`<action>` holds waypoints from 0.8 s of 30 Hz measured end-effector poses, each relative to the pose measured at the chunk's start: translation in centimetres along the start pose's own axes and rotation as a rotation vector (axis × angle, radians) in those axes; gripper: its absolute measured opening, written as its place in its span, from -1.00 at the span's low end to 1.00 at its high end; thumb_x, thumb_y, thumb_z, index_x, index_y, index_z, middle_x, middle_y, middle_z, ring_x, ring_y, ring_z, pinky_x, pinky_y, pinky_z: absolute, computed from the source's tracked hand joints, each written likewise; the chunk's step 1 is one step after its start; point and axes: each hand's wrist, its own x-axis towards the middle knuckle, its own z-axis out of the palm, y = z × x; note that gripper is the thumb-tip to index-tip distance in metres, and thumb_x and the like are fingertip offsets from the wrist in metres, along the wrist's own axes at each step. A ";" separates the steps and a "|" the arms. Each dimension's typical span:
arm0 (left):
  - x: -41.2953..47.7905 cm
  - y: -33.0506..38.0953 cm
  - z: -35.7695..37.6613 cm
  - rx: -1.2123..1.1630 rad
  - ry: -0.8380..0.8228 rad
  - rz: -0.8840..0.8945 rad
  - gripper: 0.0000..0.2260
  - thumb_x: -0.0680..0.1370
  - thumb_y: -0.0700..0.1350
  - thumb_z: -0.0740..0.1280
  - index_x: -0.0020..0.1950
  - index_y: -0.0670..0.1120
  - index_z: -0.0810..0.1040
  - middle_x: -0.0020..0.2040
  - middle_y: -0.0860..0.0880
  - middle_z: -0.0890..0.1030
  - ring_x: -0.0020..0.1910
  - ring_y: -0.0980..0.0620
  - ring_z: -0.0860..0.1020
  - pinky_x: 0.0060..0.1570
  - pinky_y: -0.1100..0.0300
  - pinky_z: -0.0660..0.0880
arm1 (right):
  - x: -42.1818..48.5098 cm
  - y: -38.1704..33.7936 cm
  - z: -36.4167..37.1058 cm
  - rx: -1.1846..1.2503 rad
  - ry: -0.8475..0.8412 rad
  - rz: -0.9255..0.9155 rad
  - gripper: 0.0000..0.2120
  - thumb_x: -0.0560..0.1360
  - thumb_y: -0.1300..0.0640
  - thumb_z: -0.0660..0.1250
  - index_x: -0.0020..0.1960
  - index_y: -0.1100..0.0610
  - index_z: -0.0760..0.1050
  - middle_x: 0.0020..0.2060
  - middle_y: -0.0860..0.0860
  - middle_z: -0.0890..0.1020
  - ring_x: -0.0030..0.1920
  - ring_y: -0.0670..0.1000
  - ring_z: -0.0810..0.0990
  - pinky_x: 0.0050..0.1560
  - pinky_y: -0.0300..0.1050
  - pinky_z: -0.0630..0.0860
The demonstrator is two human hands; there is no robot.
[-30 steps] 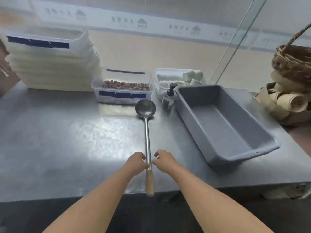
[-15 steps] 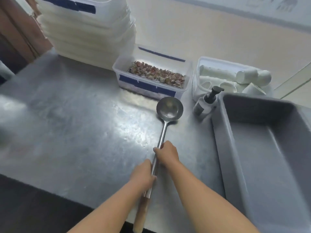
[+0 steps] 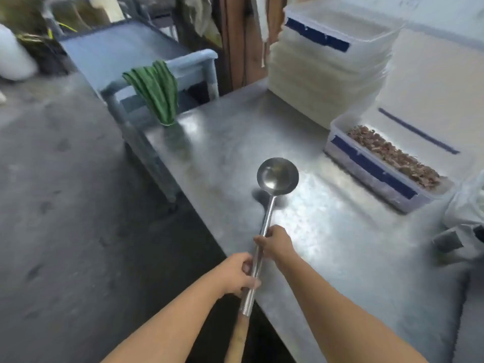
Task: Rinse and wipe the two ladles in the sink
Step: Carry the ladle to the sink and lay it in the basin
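Note:
A long steel ladle point(image 3: 277, 177) with a wooden handle end is held over the steel table point(image 3: 327, 231), its bowl facing up and lifted a little above the surface. My left hand point(image 3: 239, 275) grips the lower shaft, just above the wooden part. Higher up the shaft, my right hand point(image 3: 275, 243) grips it too. Only one ladle is in view, and no sink shows.
A green cloth point(image 3: 154, 90) hangs over the rail of a grey cart point(image 3: 125, 51) at the table's left end. A stack of white tubs point(image 3: 330, 69) and a clear tub of brown pieces point(image 3: 387, 163) stand at the back right. Dark floor lies to the left.
The view has swung left, bringing the cart and green cloth into sight. The ladle has come off the table, with both hands still gripping its shaft.

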 end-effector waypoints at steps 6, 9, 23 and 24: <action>-11.2 -9.3 -9.9 -0.358 0.277 -0.033 -0.59 0.48 -0.20 0.48 0.28 -0.02 0.46 0.09 -0.09 0.64 -0.02 -0.04 0.69 -0.11 -0.04 0.68 | -6.8 -11.4 15.4 -0.162 -0.319 -0.264 -0.79 0.45 0.10 0.47 -0.08 0.14 0.45 -0.16 0.11 0.63 -0.21 0.08 0.70 -0.18 0.09 0.70; -17.8 -16.4 -13.9 -0.531 0.446 0.008 -0.66 0.50 -0.20 0.46 0.24 -0.06 0.51 0.05 -0.11 0.67 -0.03 -0.06 0.70 -0.09 -0.10 0.67 | -12.2 -15.8 24.4 -0.281 -0.460 -0.425 -0.80 0.43 0.12 0.47 -0.14 0.12 0.45 -0.22 0.07 0.61 -0.23 0.07 0.69 -0.21 0.05 0.69; -49.9 -48.1 -17.4 -1.021 1.114 -0.108 -0.82 0.53 -0.34 0.39 -0.06 -0.09 0.48 -0.21 -0.07 0.56 -0.25 -0.07 0.61 -0.34 0.06 0.66 | -46.6 -17.6 65.7 -0.926 -1.079 -0.962 -0.73 0.39 0.10 0.40 -0.44 0.14 0.46 -0.58 -0.04 0.54 -0.43 0.02 0.62 -0.20 -0.03 0.59; -51.5 -49.6 -17.3 -1.059 1.156 -0.114 -0.79 0.52 -0.35 0.39 -0.05 -0.05 0.47 -0.20 -0.06 0.55 -0.25 -0.07 0.61 -0.35 0.08 0.65 | -48.4 -17.1 68.0 -0.949 -1.112 -0.999 -0.73 0.40 0.10 0.40 -0.44 0.13 0.46 -0.56 -0.03 0.55 -0.39 0.03 0.62 -0.17 0.00 0.61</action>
